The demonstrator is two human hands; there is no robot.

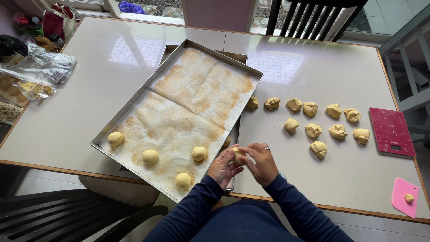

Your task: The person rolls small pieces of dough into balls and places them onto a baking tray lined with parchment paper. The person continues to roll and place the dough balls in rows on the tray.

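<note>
White table [89,103], lined baking tray [134,105] bearing four dough balls [150,156]. Left hand [222,168] and right hand [263,164] fingers curled closed around one dough piece [237,155]; rough lumps [313,130] right.

The left hand [222,166] and right hand [263,164] cup a pale round dough ball [237,155] between them, over the edge of a white table [85,112]. Beside them, a paper-lined metal baking tray [134,99] holds four smooth dough balls [150,156]; rough dough lumps [313,130] lie right.
</note>
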